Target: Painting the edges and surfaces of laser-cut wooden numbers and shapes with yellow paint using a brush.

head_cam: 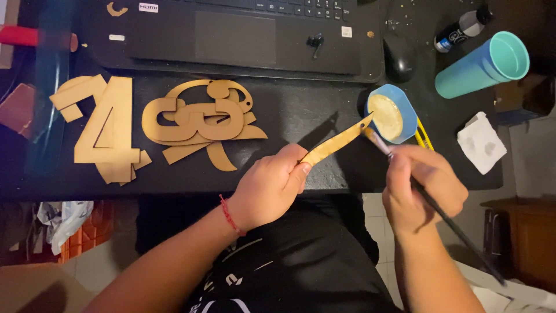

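Observation:
My left hand [271,186] pinches the lower end of a thin curved wooden piece [337,141], painted gold, held up over the front edge of the black desk [301,110]. My right hand [421,188] grips a long dark paintbrush [446,217]; its bristle tip touches the upper end of the piece beside a small blue bowl of gold paint [392,114]. A red string bracelet circles my left wrist.
Several unpainted wooden cutouts lie at the left: a number shape [107,130] and curved overlapping shapes [200,119]. A black laptop [231,35] sits at the back, a mouse [399,58], a small paint bottle [463,28], a teal cup [483,65] and a white tissue [482,142] at the right.

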